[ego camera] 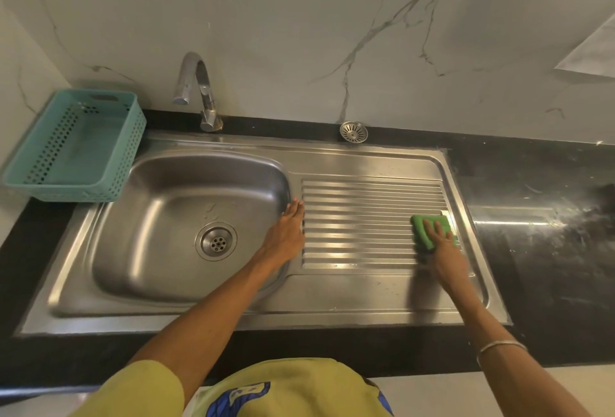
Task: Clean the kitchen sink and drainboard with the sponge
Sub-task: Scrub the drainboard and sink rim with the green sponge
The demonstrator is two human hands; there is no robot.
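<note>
STEP: drainboard scrub | your right hand (441,243) presses the sponge (429,228) at the drainboard's (362,216) 3 o'clock edge, grip curled over it | left hand (286,233) flat, fingers straight, beside the sink (149,250) | NEXT: stroke toward 9 o'clock along the ribs, likely.

- No text, label, brand or number can be read anywhere.
- The blue print on the yellow shirt (239,396) shows no legible letters.
</note>
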